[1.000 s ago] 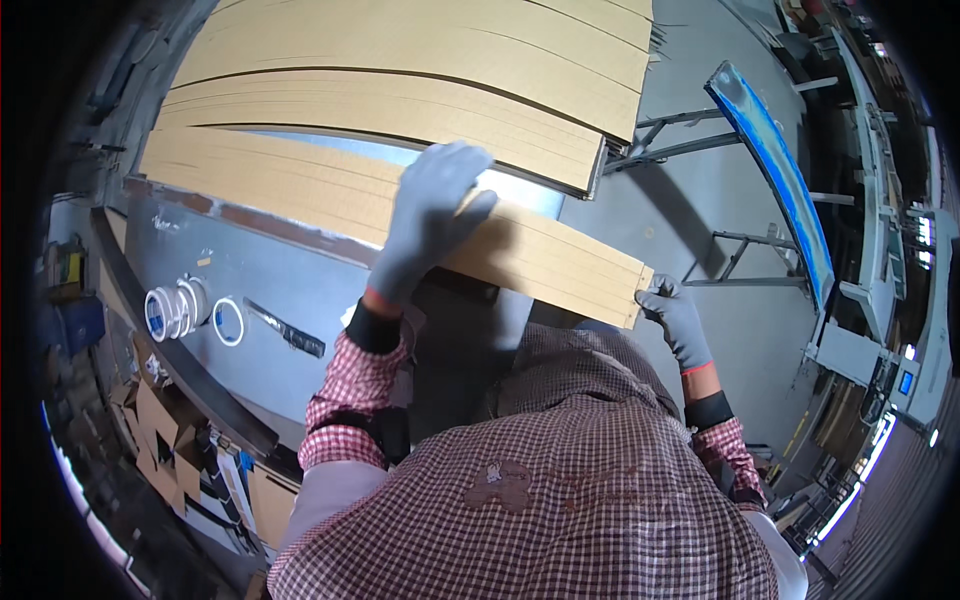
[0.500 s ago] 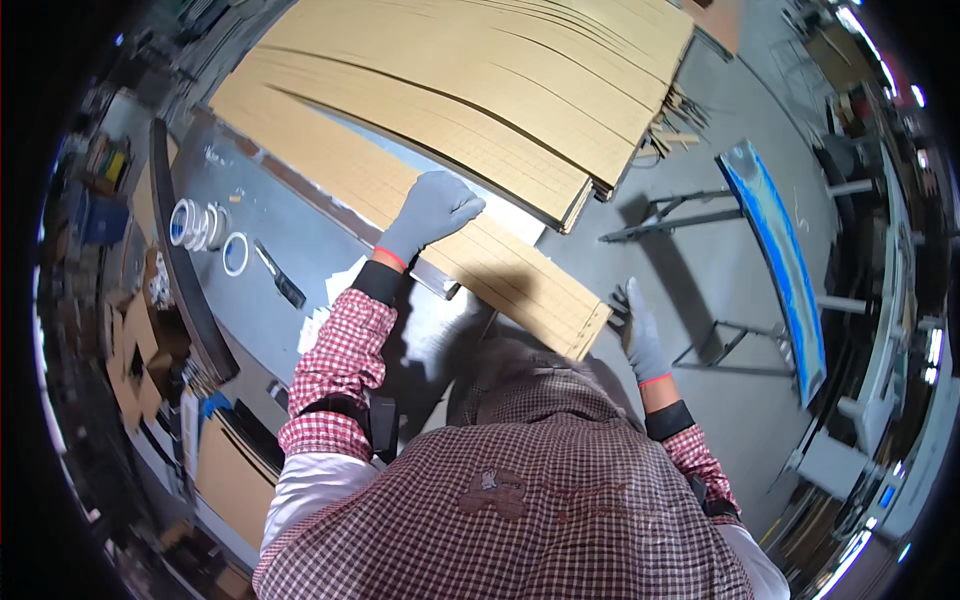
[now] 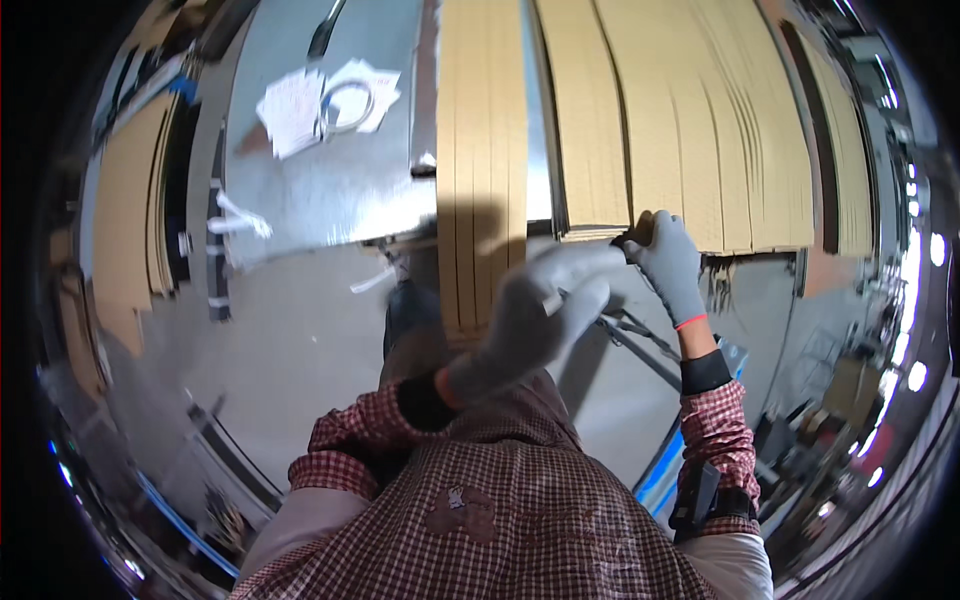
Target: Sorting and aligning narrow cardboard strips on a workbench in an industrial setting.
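A long tan cardboard strip [image 3: 483, 130], scored lengthwise, lies over the table with its near end jutting past the edge toward me. My left hand [image 3: 540, 310], in a grey glove and smeared by motion, reaches rightward beside that near end. Its thumb and fingers look apart. My right hand [image 3: 670, 265], also gloved, is at the front edge of the cardboard stack [image 3: 680, 140], with its fingers bent. Something dark shows at its fingertips; what it is, I cannot make out.
The metal table [image 3: 390, 215] carries white papers [image 3: 292, 110] and a tape roll [image 3: 348, 104] at left. More cardboard sheets [image 3: 125, 200] stand far left. Dark stand legs [image 3: 645, 350] and a blue curved panel [image 3: 660, 475] are low on the right.
My view has swung round, so the strip now points straight at me. My left hand has left the strip's top and moved rightward; my right hand has come up to the stack's edge.
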`<action>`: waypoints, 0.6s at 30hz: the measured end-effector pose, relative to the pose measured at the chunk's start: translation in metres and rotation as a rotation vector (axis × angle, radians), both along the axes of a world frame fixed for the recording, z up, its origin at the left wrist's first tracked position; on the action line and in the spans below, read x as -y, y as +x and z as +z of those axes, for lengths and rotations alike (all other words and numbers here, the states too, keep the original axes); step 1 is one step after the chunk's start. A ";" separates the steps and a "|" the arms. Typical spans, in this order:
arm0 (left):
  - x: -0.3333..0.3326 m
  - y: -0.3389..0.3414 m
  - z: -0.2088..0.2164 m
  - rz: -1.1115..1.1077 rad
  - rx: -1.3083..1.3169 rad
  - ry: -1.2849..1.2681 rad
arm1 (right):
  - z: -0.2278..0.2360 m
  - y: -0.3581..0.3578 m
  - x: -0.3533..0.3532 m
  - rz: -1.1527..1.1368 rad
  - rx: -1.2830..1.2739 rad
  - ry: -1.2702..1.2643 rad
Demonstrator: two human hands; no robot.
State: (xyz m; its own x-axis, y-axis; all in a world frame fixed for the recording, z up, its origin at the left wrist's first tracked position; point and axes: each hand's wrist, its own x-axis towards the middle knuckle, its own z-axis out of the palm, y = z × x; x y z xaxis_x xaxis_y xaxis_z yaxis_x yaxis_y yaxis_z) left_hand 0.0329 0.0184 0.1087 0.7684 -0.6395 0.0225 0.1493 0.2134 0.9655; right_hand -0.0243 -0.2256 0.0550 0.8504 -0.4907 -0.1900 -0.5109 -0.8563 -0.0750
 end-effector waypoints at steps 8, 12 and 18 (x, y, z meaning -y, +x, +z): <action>0.010 -0.080 -0.048 0.178 -0.216 -0.203 | -0.009 -0.001 0.004 0.094 -0.032 -0.089; 0.020 -0.093 -0.072 0.271 -0.167 -0.233 | -0.004 0.003 0.004 0.113 -0.038 -0.090; 0.036 -0.101 -0.097 0.229 -0.202 -0.226 | 0.000 0.010 0.009 0.068 -0.078 0.013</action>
